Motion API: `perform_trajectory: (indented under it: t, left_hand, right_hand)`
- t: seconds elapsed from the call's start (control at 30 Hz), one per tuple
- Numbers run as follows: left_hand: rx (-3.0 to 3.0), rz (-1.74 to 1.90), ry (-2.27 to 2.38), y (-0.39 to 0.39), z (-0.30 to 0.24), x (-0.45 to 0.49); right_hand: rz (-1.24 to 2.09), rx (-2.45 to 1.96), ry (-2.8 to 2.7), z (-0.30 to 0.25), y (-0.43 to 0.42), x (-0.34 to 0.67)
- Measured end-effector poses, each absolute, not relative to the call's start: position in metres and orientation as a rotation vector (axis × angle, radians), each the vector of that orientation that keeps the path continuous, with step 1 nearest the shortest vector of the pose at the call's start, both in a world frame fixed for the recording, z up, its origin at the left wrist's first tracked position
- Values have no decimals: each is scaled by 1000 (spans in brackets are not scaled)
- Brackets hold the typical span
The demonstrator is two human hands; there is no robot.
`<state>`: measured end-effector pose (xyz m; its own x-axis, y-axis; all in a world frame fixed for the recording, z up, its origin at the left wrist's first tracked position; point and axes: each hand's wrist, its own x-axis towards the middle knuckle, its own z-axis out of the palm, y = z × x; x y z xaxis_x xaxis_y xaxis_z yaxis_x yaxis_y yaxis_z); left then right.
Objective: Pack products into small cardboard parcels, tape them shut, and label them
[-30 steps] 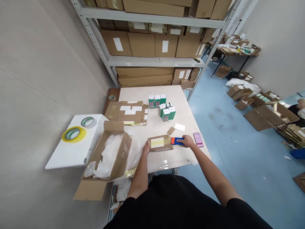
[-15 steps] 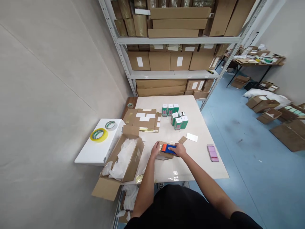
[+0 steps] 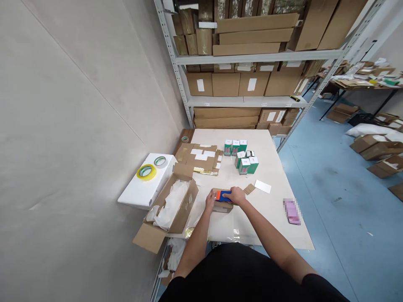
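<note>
A small brown cardboard box (image 3: 223, 207) sits on the pale table in front of me. My left hand (image 3: 210, 200) grips its left end, fingers at the top edge. In my right hand (image 3: 236, 195) is a blue and orange tape dispenser (image 3: 224, 196), held against the top of this box. The dispenser and the hands cover much of the box top. Just beyond my right hand lie a small brown cardboard piece (image 3: 249, 189) and a white card (image 3: 262, 186). Several green and white boxes (image 3: 244, 166) stand farther back.
An open carton (image 3: 190, 201) with white packing paper stands at the left. Tape rolls (image 3: 146, 172) lie on a white box (image 3: 134, 193) beside it. Flattened cardboard (image 3: 201, 158) and a blurred pink item (image 3: 292, 212) lie on the table (image 3: 270, 226). Loaded shelves (image 3: 220, 102) rise behind.
The view has turned a little, so the scene sits farther right. The tape dispenser has slid slightly left along the box top, nearer my left hand. Both hands keep their grip.
</note>
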<state>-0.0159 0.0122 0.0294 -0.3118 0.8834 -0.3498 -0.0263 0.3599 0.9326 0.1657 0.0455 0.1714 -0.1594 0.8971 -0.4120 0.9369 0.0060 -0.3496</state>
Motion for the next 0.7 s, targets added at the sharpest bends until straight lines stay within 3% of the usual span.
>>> perform_trajectory:
  t: [0.3,0.7]
  left_hand:
    - [787,1010,1608,22,26,68]
    - [827,927,1643,26,24,70]
  right_hand:
    - [-852,2121,1991,171,59,237]
    - [-814,2053,2077,185,63,278]
